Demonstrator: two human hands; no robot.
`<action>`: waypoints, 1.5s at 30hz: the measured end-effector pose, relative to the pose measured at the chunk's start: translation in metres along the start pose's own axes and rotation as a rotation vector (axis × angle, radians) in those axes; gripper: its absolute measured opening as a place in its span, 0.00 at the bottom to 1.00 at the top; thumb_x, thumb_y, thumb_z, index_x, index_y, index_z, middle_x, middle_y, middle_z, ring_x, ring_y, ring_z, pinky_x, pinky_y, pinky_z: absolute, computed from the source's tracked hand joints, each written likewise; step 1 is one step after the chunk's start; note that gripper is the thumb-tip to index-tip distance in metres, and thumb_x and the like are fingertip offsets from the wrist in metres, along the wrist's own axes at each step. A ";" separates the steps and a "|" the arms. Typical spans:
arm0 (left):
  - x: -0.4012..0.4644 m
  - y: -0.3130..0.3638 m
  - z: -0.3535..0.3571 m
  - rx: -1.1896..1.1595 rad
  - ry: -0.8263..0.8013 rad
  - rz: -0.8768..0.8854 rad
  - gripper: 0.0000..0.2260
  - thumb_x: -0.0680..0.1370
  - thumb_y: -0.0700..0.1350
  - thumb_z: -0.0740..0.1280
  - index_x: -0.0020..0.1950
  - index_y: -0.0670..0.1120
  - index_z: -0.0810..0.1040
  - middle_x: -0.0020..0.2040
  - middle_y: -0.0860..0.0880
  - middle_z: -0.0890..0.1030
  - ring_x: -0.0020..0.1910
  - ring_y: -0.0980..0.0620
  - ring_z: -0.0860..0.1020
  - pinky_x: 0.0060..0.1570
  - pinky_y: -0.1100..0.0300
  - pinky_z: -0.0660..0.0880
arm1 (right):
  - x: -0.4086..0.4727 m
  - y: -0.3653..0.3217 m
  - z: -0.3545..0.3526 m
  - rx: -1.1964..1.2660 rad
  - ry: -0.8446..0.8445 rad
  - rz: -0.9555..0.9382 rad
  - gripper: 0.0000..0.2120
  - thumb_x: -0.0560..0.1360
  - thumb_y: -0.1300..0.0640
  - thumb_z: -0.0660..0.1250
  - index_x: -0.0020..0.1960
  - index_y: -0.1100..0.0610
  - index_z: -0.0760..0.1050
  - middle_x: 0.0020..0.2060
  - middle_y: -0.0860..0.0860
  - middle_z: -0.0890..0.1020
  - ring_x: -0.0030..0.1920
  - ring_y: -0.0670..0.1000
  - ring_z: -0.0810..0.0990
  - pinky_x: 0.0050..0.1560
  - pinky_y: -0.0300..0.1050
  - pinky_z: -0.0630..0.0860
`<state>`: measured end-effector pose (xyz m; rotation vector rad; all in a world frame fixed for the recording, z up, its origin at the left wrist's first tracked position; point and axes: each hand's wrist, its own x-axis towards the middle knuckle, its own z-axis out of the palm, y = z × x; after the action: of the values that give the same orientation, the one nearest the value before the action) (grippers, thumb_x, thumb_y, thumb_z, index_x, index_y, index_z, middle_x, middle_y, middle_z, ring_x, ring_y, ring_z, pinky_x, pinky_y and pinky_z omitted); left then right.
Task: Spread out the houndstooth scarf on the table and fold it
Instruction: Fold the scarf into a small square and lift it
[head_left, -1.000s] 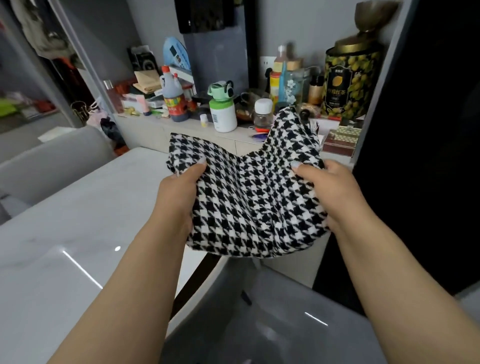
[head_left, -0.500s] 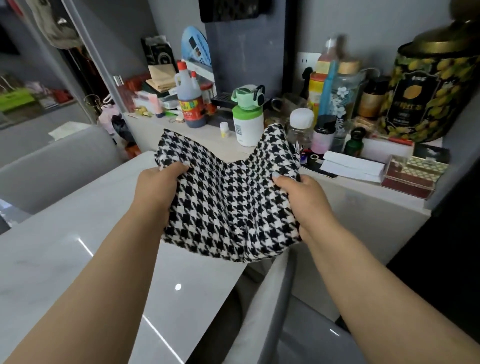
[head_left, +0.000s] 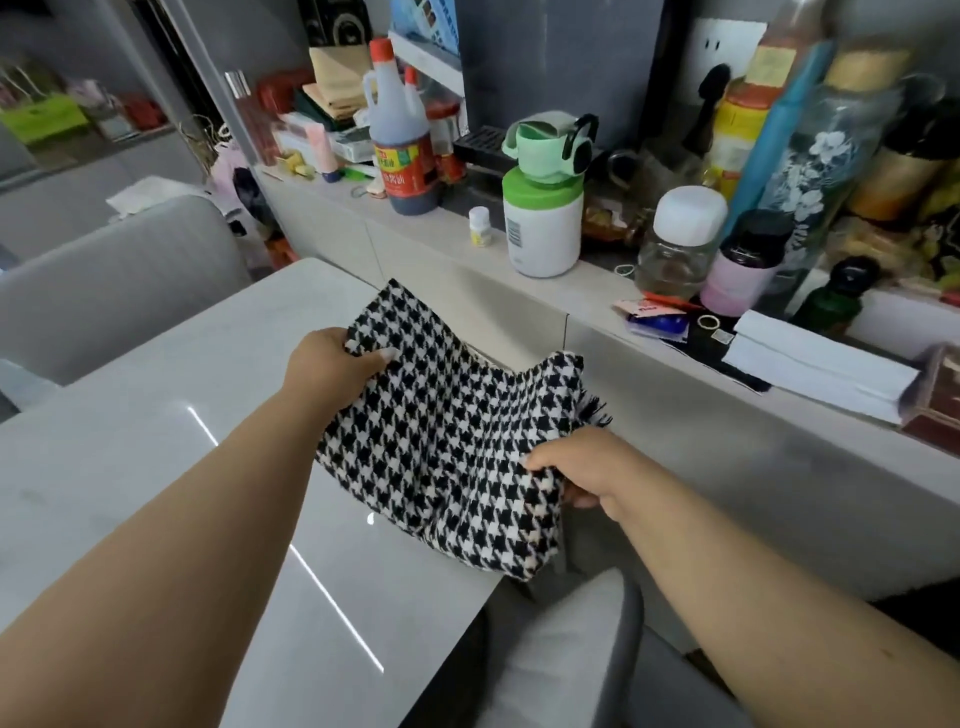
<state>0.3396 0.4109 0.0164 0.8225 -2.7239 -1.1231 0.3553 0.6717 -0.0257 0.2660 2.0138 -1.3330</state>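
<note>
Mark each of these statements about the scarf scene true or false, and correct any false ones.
1. Both hands hold the houndstooth scarf. True: the left hand grips its far edge, the right hand its near side.
2. The scarf lies spread flat on the table. False: it is bunched and held up at the table's corner.
3. A bottle with a green lid stands on the counter behind. True.
4. The scarf is plain red. False: it is black and white.

Woven cloth scarf (frayed fringe) over a glossy, smooth table.
</note>
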 end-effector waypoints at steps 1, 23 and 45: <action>0.008 -0.002 0.005 0.036 0.000 -0.011 0.29 0.72 0.57 0.73 0.58 0.34 0.75 0.30 0.45 0.76 0.29 0.46 0.75 0.34 0.57 0.71 | 0.005 -0.001 0.000 -0.005 -0.019 0.024 0.06 0.71 0.60 0.70 0.45 0.56 0.74 0.40 0.51 0.79 0.38 0.48 0.76 0.32 0.39 0.69; 0.033 -0.055 0.107 0.473 0.065 0.168 0.29 0.81 0.61 0.51 0.79 0.51 0.50 0.80 0.43 0.48 0.78 0.42 0.44 0.75 0.39 0.42 | 0.057 -0.007 0.006 -0.873 0.210 -0.278 0.16 0.77 0.43 0.61 0.42 0.56 0.71 0.36 0.50 0.75 0.36 0.51 0.74 0.33 0.43 0.70; 0.005 -0.077 0.161 0.631 -0.172 0.075 0.33 0.78 0.67 0.43 0.79 0.56 0.39 0.79 0.44 0.38 0.76 0.42 0.33 0.71 0.36 0.33 | 0.119 0.029 0.021 -1.280 0.093 -0.136 0.42 0.75 0.29 0.44 0.76 0.50 0.29 0.76 0.58 0.33 0.75 0.58 0.31 0.72 0.64 0.32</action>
<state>0.3260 0.4651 -0.1531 0.6855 -3.2681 -0.3130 0.2922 0.6424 -0.1286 -0.4110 2.5533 0.0946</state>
